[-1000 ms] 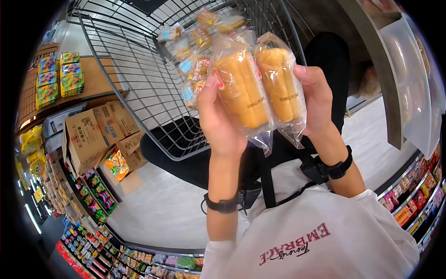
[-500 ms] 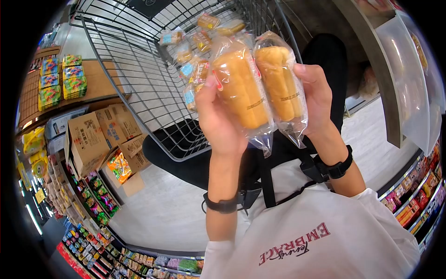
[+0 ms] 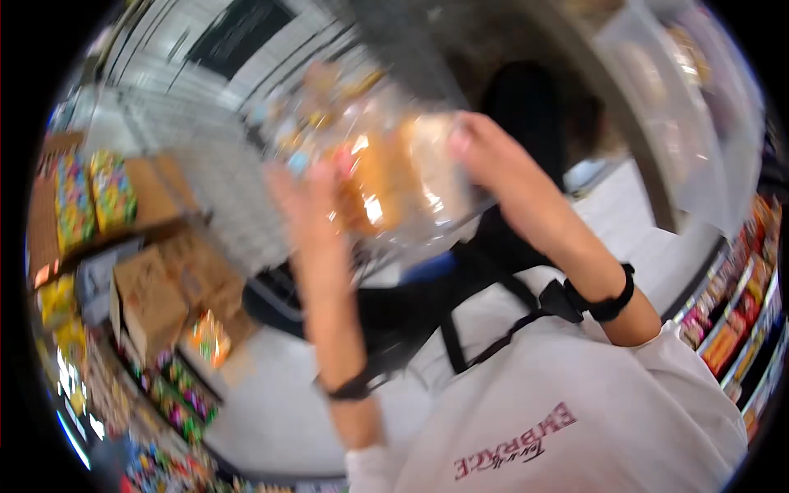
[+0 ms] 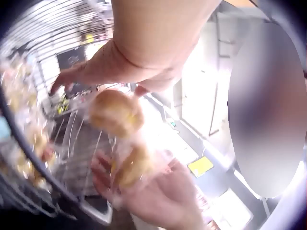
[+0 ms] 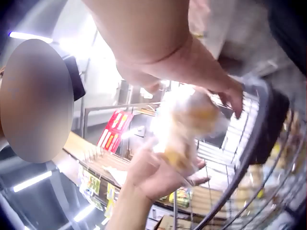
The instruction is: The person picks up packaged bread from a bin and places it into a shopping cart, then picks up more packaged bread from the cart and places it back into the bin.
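Two bread loaves in clear bags, the left loaf [image 3: 362, 185] and the right loaf [image 3: 436, 168], are side by side between my hands, blurred by motion. My left hand [image 3: 311, 209] is at the left loaf's outer edge, its fingers spread and straight, thumb close to the bag. With its thumb over the right loaf's outer edge, my right hand [image 3: 493, 160] grips that bag; its other fingers are behind the loaf. In the left wrist view a loaf [image 4: 117, 112] shows below the left hand [image 4: 115, 67], and another lies against the right hand's fingers [image 4: 100, 175].
A wire shopping cart [image 3: 214, 156] is in front, with several small packaged breads [image 3: 316, 82] in it. Cardboard boxes [image 3: 156, 287] stand at left, snack packs [image 3: 111, 189] beyond them. A shelf edge with clear panels [image 3: 657, 123] is close at right.
Both hands and the loaves have moved left in the head view, over the cart. The left hand's fingers have spread out from the loaf. The camera view has shifted and blurred.
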`<control>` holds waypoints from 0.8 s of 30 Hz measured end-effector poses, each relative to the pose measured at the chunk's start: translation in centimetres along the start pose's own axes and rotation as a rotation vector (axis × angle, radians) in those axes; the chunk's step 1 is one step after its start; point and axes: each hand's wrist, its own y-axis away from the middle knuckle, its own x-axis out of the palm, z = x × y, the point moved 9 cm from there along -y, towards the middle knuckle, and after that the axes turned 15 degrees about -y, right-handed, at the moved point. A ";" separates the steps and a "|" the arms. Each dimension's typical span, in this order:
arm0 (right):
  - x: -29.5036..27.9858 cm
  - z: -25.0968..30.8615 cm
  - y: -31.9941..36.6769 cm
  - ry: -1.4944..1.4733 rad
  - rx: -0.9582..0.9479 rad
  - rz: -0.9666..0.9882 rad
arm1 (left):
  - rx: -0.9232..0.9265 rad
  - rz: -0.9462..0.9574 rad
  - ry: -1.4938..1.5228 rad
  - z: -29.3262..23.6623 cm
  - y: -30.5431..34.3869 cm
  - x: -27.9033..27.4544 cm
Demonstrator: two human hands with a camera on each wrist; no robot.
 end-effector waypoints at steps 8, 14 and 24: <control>-11.9 25.0 13.4 0.726 -0.244 -0.233 | 0.991 0.380 -0.637 -27.3 6.9 -2.9; -29.8 26.0 11.7 1.401 0.052 -0.380 | 1.360 0.897 -0.468 -34.5 10.8 12.8; -35.8 19.7 7.5 1.286 0.500 -0.117 | 1.723 1.009 -0.460 -35.0 12.4 35.4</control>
